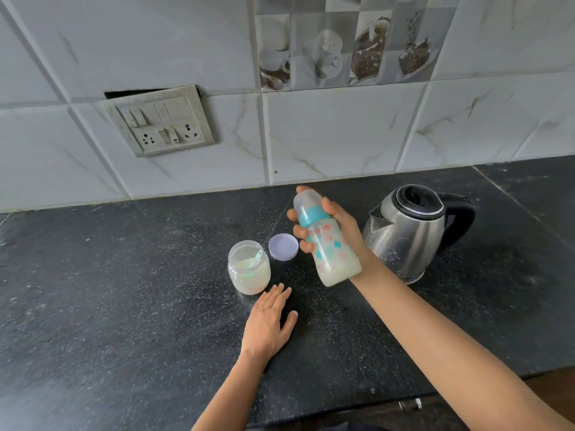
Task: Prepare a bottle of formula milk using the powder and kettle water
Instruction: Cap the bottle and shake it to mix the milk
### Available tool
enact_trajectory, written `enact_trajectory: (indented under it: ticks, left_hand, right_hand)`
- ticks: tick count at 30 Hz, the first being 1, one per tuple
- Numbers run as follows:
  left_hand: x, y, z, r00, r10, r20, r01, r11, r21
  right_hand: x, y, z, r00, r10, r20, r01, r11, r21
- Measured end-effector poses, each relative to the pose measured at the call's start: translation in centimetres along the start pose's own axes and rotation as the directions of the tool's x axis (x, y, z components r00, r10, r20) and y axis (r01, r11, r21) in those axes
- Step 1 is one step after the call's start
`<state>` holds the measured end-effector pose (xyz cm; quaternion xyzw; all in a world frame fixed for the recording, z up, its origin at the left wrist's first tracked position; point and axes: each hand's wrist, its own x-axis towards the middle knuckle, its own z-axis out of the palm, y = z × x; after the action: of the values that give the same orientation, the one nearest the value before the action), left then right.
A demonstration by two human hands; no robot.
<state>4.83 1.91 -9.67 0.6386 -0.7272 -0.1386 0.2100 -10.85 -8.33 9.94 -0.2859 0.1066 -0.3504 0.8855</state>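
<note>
**Figure: Capped bottle held beside the kettle**

Head view. The right hand [342, 225] gripped the feeding bottle [329, 253], fingers curled round its teal collar. The bottle was tilted just left of the kettle [410, 234], with milky liquid in its base. The left hand [270, 321] lay flat on the worktop [124, 290], fingers straight, holding nothing. The open powder jar [249, 272] and its lilac lid [283, 247] stood further left of the kettle.
</note>
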Motion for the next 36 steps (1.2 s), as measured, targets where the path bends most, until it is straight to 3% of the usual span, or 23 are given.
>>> enact_trajectory:
  ticks: [4, 5, 7, 9, 10, 15, 19, 28, 33, 36]
  left_hand:
    - [-0.1, 0.0, 0.0, 1.000, -0.002, -0.010, 0.002, 1.000, -0.010]
    - [-0.1, 0.0, 0.0, 1.000, 0.001, -0.006, -0.001, 1.000, -0.008]
    - [-0.1, -0.1, 0.0, 1.000, -0.001, -0.002, 0.001, 1.000, -0.005]
    - [0.0, -0.1, 0.0, 1.000, -0.001, -0.003, 0.001, 1.000, -0.007]
    - [0.0, -0.1, 0.0, 1.000, -0.001, -0.001, 0.001, 1.000, -0.006]
    - [-0.1, 0.0, 0.0, 1.000, -0.007, 0.001, 0.007, 1.000, -0.005]
    - [-0.1, 0.0, 0.0, 1.000, -0.011, 0.004, 0.011, 1.000, 0.001]
    - [-0.1, 0.1, -0.1, 1.000, -0.004, -0.003, 0.004, 1.000, -0.001]
    - [-0.1, 0.0, -0.1, 1.000, -0.006, -0.001, 0.006, 1.000, -0.004]
    - [-0.2, 0.0, -0.1, 1.000, -0.006, 0.006, 0.006, 1.000, -0.004]
  right_hand:
    - [0.6, 0.0, -0.7, 0.954, -0.032, -0.297, 0.119, 0.953, 0.279]
    - [0.6, 0.0, -0.9, 0.964, -0.008, -0.265, 0.087, 0.955, 0.285]
    - [0.1, -0.2, -0.6, 0.996, 0.020, -0.090, -0.009, 0.993, 0.117]
    - [-0.4, -0.2, -0.1, 0.998, -0.014, 0.067, 0.017, 0.999, -0.047]
    - [-0.5, -0.3, 0.3, 0.996, -0.029, 0.079, 0.033, 0.998, -0.050]
    - [0.2, -1.1, 0.6, 0.991, -0.119, -0.053, 0.122, 0.992, 0.042]
    - [-0.3, -1.5, 1.2, 0.982, -0.180, -0.056, 0.175, 0.981, -0.081]
    - [0.2, -2.1, 1.3, 0.938, -0.338, -0.074, 0.331, 0.939, -0.092]
    - [0.3, -1.9, 0.4, 0.929, -0.257, -0.267, 0.249, 0.966, -0.064]
    - [-0.4, -1.6, 0.7, 0.985, -0.136, -0.110, 0.138, 0.990, 0.005]
